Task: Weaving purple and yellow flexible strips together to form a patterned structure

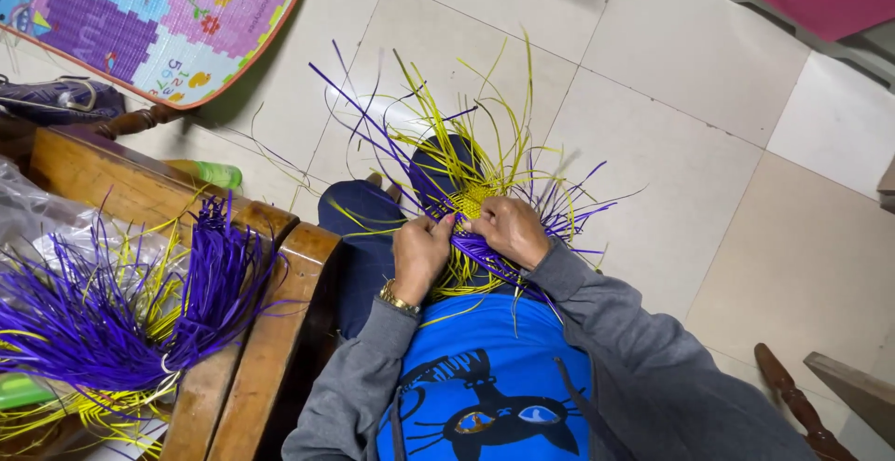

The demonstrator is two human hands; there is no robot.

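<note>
Weaving looks mid-way: left hand (419, 248) and right hand (508, 228), both closed, pinch purple and yellow strips (447, 158) at the woven piece (471, 202) on the lap (loose ends splayed), so tucking the next strip probably needs steady tension.

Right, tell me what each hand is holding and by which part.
Both hands, left hand and right hand, grip the woven piece of purple and yellow strips at its near edge.
</note>
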